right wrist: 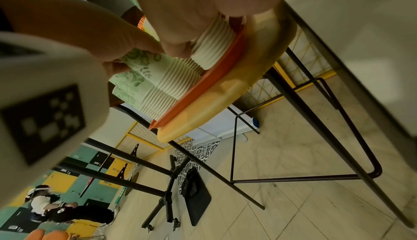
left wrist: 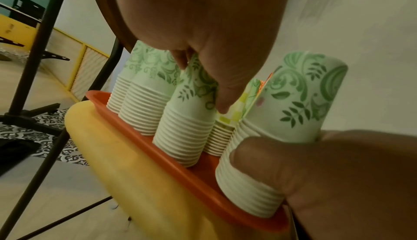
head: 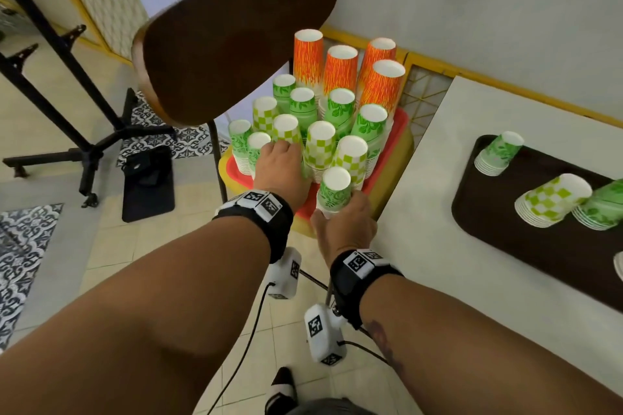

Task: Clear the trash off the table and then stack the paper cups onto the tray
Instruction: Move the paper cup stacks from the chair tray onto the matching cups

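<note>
Left hand (head: 281,163): fingers are curled round a green leaf-print cup stack (left wrist: 187,115) at the near edge of the red tray (left wrist: 180,169).
Right hand (head: 345,222): a second leaf-print stack (head: 333,190) at the tray's near right corner is gripped, thumb across its rims.
Red tray: crowded with upturned cup stacks, it is carried on a yellow chair seat (head: 403,148).
Worktop (head: 455,178): to the right, three more stacks (head: 553,197) are held on a dark brown tray (head: 526,249).

green paper cup stacks (head: 334,192) | inverted, upright | crowded on red tray (head: 399,131)
</note>
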`<action>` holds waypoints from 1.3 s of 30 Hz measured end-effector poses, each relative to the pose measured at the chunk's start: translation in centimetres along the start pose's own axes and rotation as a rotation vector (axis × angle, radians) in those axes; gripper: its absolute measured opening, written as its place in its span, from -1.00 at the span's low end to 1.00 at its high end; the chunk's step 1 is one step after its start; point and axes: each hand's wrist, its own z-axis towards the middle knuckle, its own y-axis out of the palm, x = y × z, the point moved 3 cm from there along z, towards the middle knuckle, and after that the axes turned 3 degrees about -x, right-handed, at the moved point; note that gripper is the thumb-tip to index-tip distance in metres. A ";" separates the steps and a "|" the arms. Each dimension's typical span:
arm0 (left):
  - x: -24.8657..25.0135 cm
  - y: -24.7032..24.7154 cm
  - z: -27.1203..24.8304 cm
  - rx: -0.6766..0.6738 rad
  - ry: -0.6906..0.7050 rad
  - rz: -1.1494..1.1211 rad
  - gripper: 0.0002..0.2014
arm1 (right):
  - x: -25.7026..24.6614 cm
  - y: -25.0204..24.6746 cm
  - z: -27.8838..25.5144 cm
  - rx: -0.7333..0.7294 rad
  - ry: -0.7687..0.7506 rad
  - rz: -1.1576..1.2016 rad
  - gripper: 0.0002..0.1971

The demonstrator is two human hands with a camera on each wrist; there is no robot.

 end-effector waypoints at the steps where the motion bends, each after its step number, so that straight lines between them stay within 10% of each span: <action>1: 0.3 0.3 -0.2 -0.024 0.022 -0.077 -0.55 | 0.0 0.0 0.0 0.006 -0.007 -0.003 -0.21; 13: -1.1 5.0 -1.6 -0.103 -0.336 -0.910 -0.30 | 0.2 0.0 0.2 0.041 -0.035 0.060 -0.25; 25: -0.6 6.2 -1.1 -0.014 -0.142 -0.831 -0.24 | 0.5 -4.0 0.7 0.056 -0.047 0.282 -0.32; 39: 14.4 2.7 -6.2 0.132 0.030 -0.964 -0.47 | 4.3 -19.9 9.4 0.186 -0.075 0.441 -0.34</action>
